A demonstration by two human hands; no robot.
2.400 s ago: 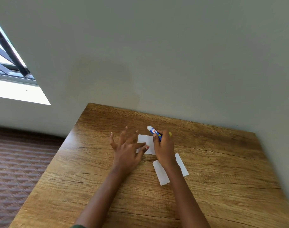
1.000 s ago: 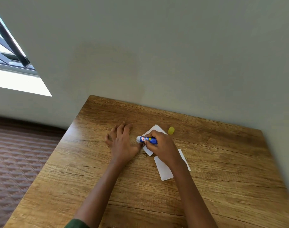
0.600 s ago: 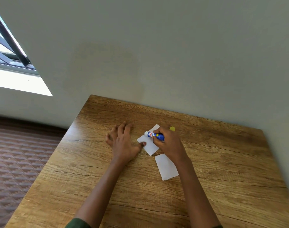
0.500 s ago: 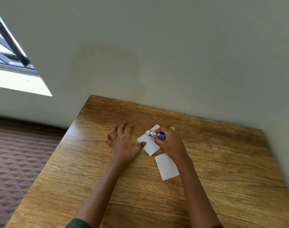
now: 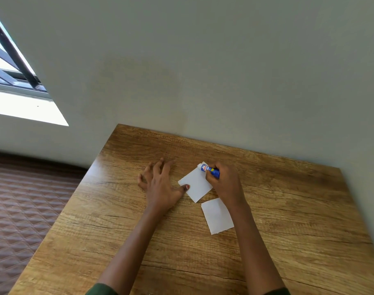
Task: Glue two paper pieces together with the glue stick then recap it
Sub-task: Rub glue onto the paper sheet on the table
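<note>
Glue stick (image 5: 207, 168) juts left from right hand's (image 5: 226, 185) curled fingers (image 5: 210, 179).

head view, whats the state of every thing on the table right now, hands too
far paper: flat on the table, pinned at its edge
near paper: flat, not yet stuck to the far paper
glue stick: uncapped, tip on the far paper's far corner
right hand: grips the glue stick
left hand: spread on the table, thumb pressing the far paper's edge
</note>
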